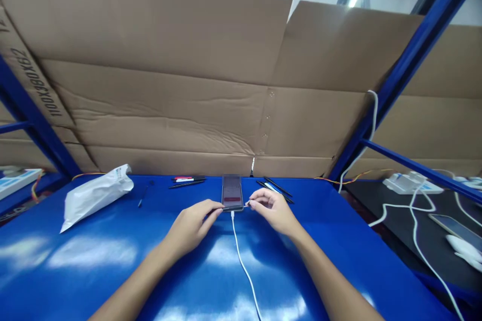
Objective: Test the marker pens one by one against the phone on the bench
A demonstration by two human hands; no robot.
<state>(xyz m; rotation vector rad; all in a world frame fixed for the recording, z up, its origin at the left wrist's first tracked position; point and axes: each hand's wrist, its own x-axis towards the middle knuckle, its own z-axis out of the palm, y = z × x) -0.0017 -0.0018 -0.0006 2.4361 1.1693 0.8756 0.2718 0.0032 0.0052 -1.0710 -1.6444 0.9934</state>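
Note:
My left hand (192,225) grips one end of a thin black pen (234,207), which lies level just in front of the lower edge of a smartphone (232,191). My right hand (273,210) pinches the pen's other end between thumb and fingertips. The phone stands or leans on the blue table (75,261), its screen lit with a red band. A white charging cable (241,256) runs from the phone's bottom edge toward me. Two small groups of pens lie beyond my hands: one (187,181) to the phone's left, another (274,189) to its right.
A white plastic bag (96,196) and a single dark pen (143,194) lie at the table's left. Cardboard sheets (161,110) stand behind, between blue rack posts (410,70). A power strip (412,184), white cables and another phone (455,230) sit on a dark surface at right.

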